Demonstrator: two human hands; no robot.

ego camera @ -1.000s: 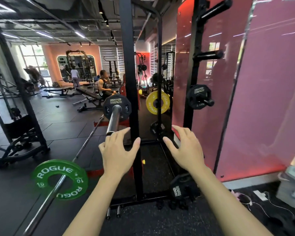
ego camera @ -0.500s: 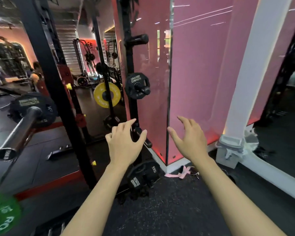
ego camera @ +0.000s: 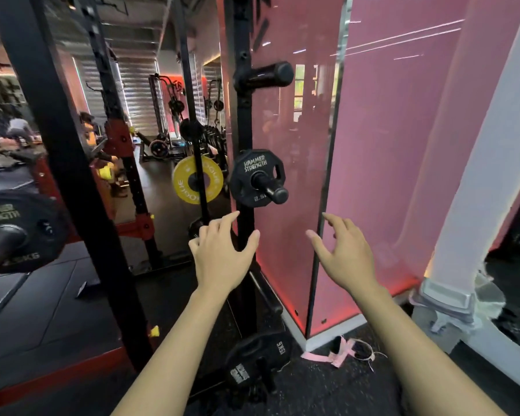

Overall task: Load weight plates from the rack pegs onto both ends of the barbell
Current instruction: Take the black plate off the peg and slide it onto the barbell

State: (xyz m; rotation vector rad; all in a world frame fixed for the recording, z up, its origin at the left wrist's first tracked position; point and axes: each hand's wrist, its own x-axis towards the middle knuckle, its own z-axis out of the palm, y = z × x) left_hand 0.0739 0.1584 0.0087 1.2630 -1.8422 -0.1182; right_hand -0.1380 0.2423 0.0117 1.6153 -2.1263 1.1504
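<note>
Both hands are raised in front of the rack upright, empty, fingers spread and loosely bent: the left hand (ego camera: 221,253) hovers in front of the black upright (ego camera: 243,121), and the right hand (ego camera: 344,253) is well apart from it at 3 o'clock, in front of the pink panel (ego camera: 403,175). Neither touches anything. The plate most within reach is the small black plate (ego camera: 254,178), marked Hammer Strength with a figure that reads as 2.5, hanging on a peg (ego camera: 272,189) at 12 o'clock from the left hand, its face turned toward the camera. Above it another peg (ego camera: 264,75) is bare. At 6 o'clock, low by the floor, a larger black plate (ego camera: 257,354) marked 15 kg leans at the foot of the rack. The barbell sleeve (ego camera: 0,244) shows at 9 o'clock on the frame's left edge, already carrying a black plate (ego camera: 21,226) of the small kind. By its marking the small plate should be light, rigid and not fragile. Its outline looks notched, so the outer rim at opposite sides seems the sensible hold, then a straight pull along the peg so the bore does not bind. The coating looks matt, likely not slippery. The large plate would be far heavier and would call for both hands low on its rim, feet kept clear.
</note>
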